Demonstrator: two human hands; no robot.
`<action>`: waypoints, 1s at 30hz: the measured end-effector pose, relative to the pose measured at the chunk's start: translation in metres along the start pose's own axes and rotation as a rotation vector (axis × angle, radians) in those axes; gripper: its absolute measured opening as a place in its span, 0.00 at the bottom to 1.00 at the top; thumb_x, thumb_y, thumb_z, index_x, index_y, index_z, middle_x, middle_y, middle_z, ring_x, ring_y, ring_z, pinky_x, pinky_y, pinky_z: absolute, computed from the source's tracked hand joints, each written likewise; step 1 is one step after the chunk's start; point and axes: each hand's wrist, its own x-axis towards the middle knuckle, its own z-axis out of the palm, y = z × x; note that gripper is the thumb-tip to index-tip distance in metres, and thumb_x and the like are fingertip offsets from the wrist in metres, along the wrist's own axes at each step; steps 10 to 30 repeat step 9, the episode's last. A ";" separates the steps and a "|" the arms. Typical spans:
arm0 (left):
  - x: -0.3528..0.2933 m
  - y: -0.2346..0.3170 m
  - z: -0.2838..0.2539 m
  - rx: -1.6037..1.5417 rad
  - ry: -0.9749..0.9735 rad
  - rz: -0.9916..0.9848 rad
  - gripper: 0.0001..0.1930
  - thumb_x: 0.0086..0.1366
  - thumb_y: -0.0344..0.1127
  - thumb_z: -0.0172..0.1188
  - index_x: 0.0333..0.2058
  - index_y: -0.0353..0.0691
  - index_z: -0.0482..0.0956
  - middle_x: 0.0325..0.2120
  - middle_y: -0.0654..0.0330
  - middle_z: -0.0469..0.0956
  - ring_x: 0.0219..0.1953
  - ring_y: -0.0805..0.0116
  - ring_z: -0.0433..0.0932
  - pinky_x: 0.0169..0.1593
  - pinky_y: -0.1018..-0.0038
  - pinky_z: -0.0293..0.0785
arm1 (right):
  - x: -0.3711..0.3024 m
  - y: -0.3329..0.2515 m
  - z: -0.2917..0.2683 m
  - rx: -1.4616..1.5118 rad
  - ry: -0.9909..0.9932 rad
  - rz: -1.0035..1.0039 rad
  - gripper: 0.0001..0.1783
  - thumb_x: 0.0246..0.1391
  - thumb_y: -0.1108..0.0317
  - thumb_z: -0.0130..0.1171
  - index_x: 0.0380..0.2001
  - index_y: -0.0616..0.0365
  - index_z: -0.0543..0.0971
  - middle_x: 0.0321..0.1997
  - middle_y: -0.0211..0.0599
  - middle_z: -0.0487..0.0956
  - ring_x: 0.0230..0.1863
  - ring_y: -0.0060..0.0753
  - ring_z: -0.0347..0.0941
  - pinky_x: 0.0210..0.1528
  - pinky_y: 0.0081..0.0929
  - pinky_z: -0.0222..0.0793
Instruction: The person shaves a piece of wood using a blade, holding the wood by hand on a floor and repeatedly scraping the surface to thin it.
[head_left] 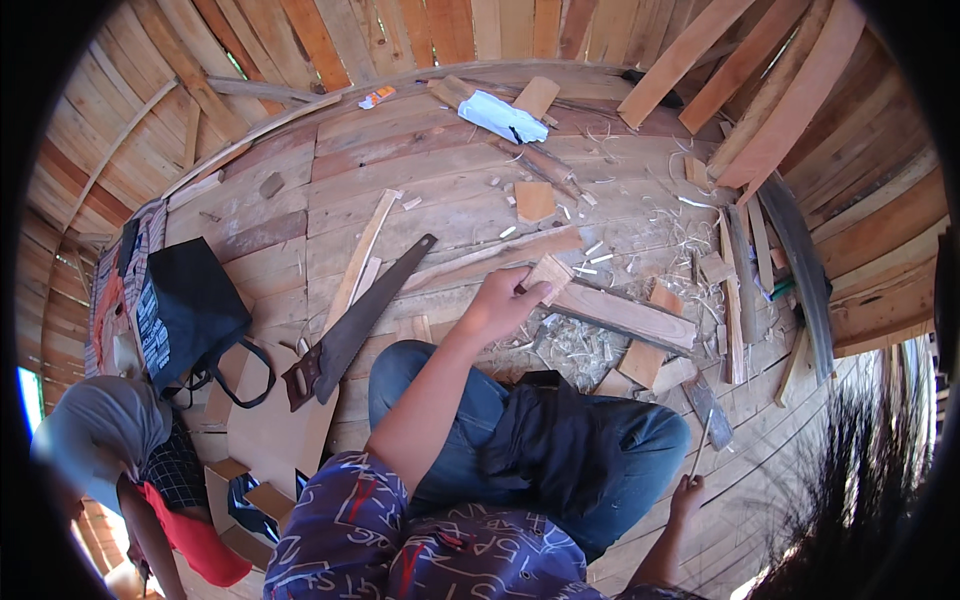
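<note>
My left hand (500, 305) is stretched forward, with thumb and fingers closed on a small pale wood block (548, 277). The block is above the end of a wooden plank (625, 315) lying among shavings. Low on the right, my right hand (687, 496) is closed round a thin rod-like tool (704, 440); its exact kind is too small to make out. The rod points up toward a flat grey-brown wood piece (708, 410) on the floor. A handsaw (365, 325) with a brown handle lies left of my bent knees.
A black bag (195, 310) and cardboard (280, 420) are at the left, beside another person (110, 440). Curled shavings (570, 350) and offcuts such as a square block (535, 202) litter the plank floor. Boards (755, 140) lean at the right; a white bag (500, 115) lies farther off.
</note>
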 end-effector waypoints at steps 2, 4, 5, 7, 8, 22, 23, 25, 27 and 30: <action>-0.024 0.008 -0.025 -0.323 0.022 -0.003 0.15 0.66 0.38 0.60 0.44 0.31 0.80 0.34 0.57 0.83 0.35 0.70 0.81 0.41 0.70 0.74 | -0.017 -0.011 -0.003 -0.034 -0.139 0.107 0.17 0.53 0.62 0.64 0.41 0.61 0.74 0.22 0.48 0.78 0.29 0.49 0.78 0.32 0.44 0.69; -0.048 0.013 -0.040 -0.429 0.073 0.005 0.15 0.66 0.33 0.60 0.48 0.29 0.79 0.41 0.61 0.82 0.42 0.77 0.78 0.47 0.76 0.72 | -0.021 -0.032 -0.018 -0.116 -0.252 0.129 0.18 0.52 0.61 0.64 0.41 0.62 0.73 0.24 0.51 0.78 0.33 0.53 0.78 0.35 0.45 0.70; -0.059 0.009 -0.048 -0.461 0.115 -0.012 0.15 0.66 0.31 0.61 0.48 0.29 0.78 0.42 0.60 0.82 0.43 0.76 0.78 0.49 0.76 0.72 | -0.012 -0.034 -0.019 -0.117 -0.227 0.172 0.21 0.51 0.61 0.66 0.44 0.60 0.73 0.26 0.51 0.79 0.33 0.54 0.78 0.37 0.46 0.70; -0.076 0.004 -0.059 -0.458 0.203 -0.033 0.16 0.64 0.29 0.62 0.49 0.30 0.78 0.43 0.59 0.82 0.45 0.75 0.78 0.51 0.76 0.72 | 0.009 -0.039 -0.016 0.028 -0.030 0.081 0.23 0.50 0.61 0.67 0.46 0.58 0.73 0.30 0.52 0.79 0.35 0.54 0.78 0.40 0.46 0.70; -0.081 0.003 -0.060 -0.432 0.243 -0.032 0.17 0.63 0.28 0.62 0.50 0.31 0.78 0.43 0.59 0.82 0.45 0.74 0.78 0.51 0.75 0.71 | 0.024 -0.043 -0.016 0.103 0.077 0.039 0.24 0.49 0.60 0.68 0.46 0.57 0.73 0.32 0.53 0.80 0.36 0.54 0.77 0.41 0.46 0.70; -0.085 0.002 -0.059 -0.406 0.280 -0.031 0.17 0.63 0.27 0.62 0.51 0.32 0.78 0.43 0.60 0.82 0.45 0.73 0.79 0.52 0.75 0.71 | 0.018 -0.043 -0.015 0.103 0.078 0.052 0.24 0.49 0.60 0.68 0.46 0.57 0.73 0.32 0.53 0.80 0.36 0.54 0.77 0.41 0.46 0.70; -0.085 0.002 -0.059 -0.406 0.280 -0.031 0.17 0.63 0.27 0.62 0.51 0.32 0.78 0.43 0.60 0.82 0.45 0.73 0.79 0.52 0.75 0.71 | 0.018 -0.043 -0.015 0.103 0.078 0.052 0.24 0.49 0.60 0.68 0.46 0.57 0.73 0.32 0.53 0.80 0.36 0.54 0.77 0.41 0.46 0.70; -0.085 0.002 -0.059 -0.406 0.280 -0.031 0.17 0.63 0.27 0.62 0.51 0.32 0.78 0.43 0.60 0.82 0.45 0.73 0.79 0.52 0.75 0.71 | 0.018 -0.043 -0.015 0.103 0.078 0.052 0.24 0.49 0.60 0.68 0.46 0.57 0.73 0.32 0.53 0.80 0.36 0.54 0.77 0.41 0.46 0.70; -0.085 0.002 -0.059 -0.406 0.280 -0.031 0.17 0.63 0.27 0.62 0.51 0.32 0.78 0.43 0.60 0.82 0.45 0.73 0.79 0.52 0.75 0.71 | 0.018 -0.043 -0.015 0.103 0.078 0.052 0.24 0.49 0.60 0.68 0.46 0.57 0.73 0.32 0.53 0.80 0.36 0.54 0.77 0.41 0.46 0.70; -0.085 0.002 -0.059 -0.406 0.280 -0.031 0.17 0.63 0.27 0.62 0.51 0.32 0.78 0.43 0.60 0.82 0.45 0.73 0.79 0.52 0.75 0.71 | 0.018 -0.043 -0.015 0.103 0.078 0.052 0.24 0.49 0.60 0.68 0.46 0.57 0.73 0.32 0.53 0.80 0.36 0.54 0.77 0.41 0.46 0.70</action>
